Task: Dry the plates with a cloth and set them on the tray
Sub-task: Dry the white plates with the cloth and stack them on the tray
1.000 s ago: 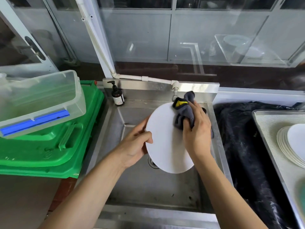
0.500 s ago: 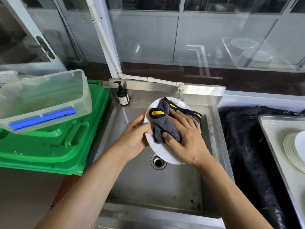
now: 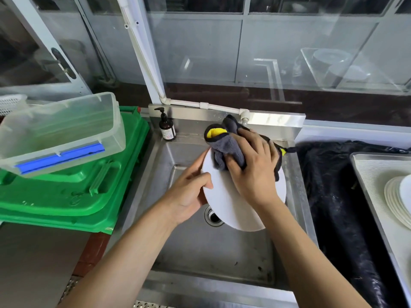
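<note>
head view. a round white plate [image 3: 224, 203] is held tilted over the stainless steel sink [image 3: 213, 252], above the drain [image 3: 214, 216]. the left hand [image 3: 189, 194] grips the plate's left rim, thumb on the near face, fingers curled behind it. the right hand [image 3: 255, 170] presses a dark grey cloth with yellow lining [image 3: 226, 150] flat against the upper part of the plate, fingers spread and mostly straight over the cloth; part of the cloth bunches above the plate's far edge and a tail hangs off to the right.

at the right edge, a stack of white plates [image 3: 398, 201] lies on a flat metal tray [image 3: 373, 172], well apart from the sink, with black plastic sheeting [image 3: 333, 196] between the two.

judgement on progress: part way through. several plates on the tray look already dried and set down; exact count cannot be told, the stack is cut off by the frame edge. the plate in hand is mid-wipe and not yet on the tray. left for this plate: finish wiping, possibly the other face, then carry it right to the stack. no undried plates are visible in the sink or elsewhere, so whether more remain cannot be told.

other items: a brown pump bottle [image 3: 166, 127] at the sink's far left corner; a clear plastic box with a blue clip [image 3: 60, 134] resting on a green plastic crate [image 3: 73, 187] to the left.
</note>
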A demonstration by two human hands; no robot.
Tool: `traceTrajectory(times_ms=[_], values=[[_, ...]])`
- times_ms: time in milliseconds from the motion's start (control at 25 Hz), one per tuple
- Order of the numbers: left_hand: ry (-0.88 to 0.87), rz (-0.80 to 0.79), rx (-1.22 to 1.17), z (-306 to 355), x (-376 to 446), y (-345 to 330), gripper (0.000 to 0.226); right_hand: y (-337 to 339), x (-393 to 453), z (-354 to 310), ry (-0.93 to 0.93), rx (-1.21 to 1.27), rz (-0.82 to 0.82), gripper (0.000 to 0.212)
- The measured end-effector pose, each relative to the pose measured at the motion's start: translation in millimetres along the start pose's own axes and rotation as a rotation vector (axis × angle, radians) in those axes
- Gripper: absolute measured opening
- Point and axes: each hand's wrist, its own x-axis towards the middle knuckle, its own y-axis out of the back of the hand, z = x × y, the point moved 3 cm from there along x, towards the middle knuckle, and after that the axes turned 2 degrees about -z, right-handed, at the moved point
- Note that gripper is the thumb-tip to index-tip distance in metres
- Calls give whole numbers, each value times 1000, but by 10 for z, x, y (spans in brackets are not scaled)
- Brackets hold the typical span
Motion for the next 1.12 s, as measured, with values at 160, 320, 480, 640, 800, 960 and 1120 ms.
traceTrajectory(times_ms=[160, 320, 480, 640, 800, 960, 1120], values=[[-76, 149, -81, 153, 68, 104, 77, -37, -363, -6, 70, 127, -183, 49], [-62, 179, -46, 266, 48, 239, 82, -93, -836, 64, 134, 154, -203, 45], [-43, 133, -23, 172, 46, 147, 68, -106, -425, 17, 65, 155, -116, 51], [-53, 161, -4, 124, 33, 70, 76, -91, -105, 9, 30, 141, -92, 49], [-68, 337, -63, 232, 66, 182, 73, -230, -653, -6, 109, 240, -113, 50], [-4, 360, 5, 230, 52, 271, 80, -319, -841, 10, 137, 214, -176, 51], [-32, 227, 13, 140, 56, 201, 82, -217, -231, 90, -40, 182, -70, 48]])
